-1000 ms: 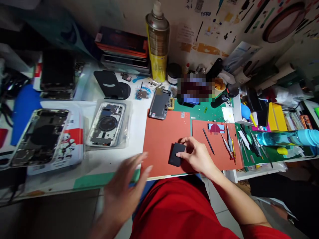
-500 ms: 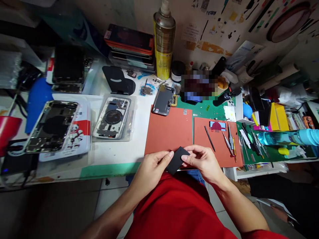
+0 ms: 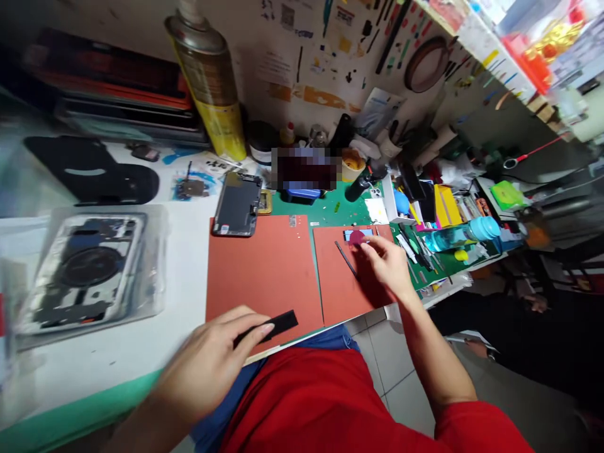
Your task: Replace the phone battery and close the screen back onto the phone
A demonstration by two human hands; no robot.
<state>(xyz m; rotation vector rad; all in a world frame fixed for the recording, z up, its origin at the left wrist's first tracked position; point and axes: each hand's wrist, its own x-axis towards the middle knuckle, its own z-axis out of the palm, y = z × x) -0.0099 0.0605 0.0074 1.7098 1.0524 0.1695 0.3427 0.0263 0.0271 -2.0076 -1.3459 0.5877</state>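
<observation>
My left hand (image 3: 212,358) pinches a flat black phone battery (image 3: 284,323) between thumb and fingers, low over the near edge of the left red-brown mat (image 3: 264,270). The battery is tilted, so mostly its narrow side shows. My right hand (image 3: 389,264) is over the right red-brown mat (image 3: 330,283), its thumb and fingers slightly apart. Its fingertips are at a small blue sheet with a dark pink round patch (image 3: 357,236); whether they touch it I cannot tell. A thin black stick (image 3: 346,259) lies left of that hand. The hand hides the screwdrivers beside the sheet.
A phone screen (image 3: 237,204) lies at the left mat's far edge. An opened phone housing (image 3: 85,270) rests on a clear bag at left. Behind stand a spray can (image 3: 212,94) and stacked phones (image 3: 117,94). A blue bottle (image 3: 462,234) lies at right, near another person (image 3: 528,333).
My right hand has let go of the battery and moved right to the blue sheet. My left hand keeps the battery, now tilted. The view has turned to the right.
</observation>
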